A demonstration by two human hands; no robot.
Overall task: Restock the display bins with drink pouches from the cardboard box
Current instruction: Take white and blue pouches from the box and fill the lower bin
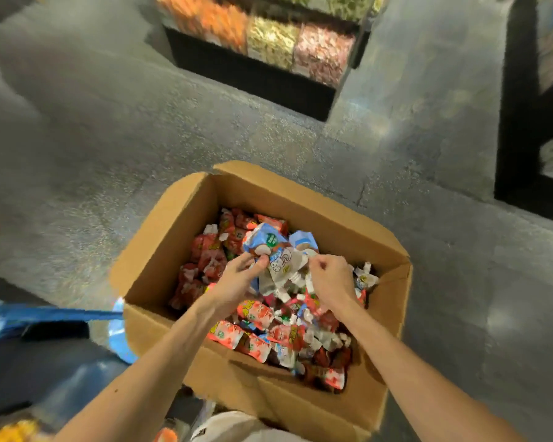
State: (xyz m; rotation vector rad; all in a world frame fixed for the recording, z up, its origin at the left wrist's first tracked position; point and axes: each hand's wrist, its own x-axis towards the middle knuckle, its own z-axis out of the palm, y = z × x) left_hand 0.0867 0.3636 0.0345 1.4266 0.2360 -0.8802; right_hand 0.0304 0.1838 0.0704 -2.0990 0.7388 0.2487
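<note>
So, left hand (233, 282) pinches a blue-and-white drink pouch (280, 261) over the pile in the open brown cardboard box (173, 237), right hand (331, 282) grips its other edge. Bare grey floor (109, 138) between box rim and black display bins (268, 46).

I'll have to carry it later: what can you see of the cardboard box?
The cardboard box is plain brown, open-topped, flaps folded outward, standing on the grey floor. Red and blue drink pouches lie loose inside, below its rim. The left hand and right hand reach in, each pinching pouches.
</note>
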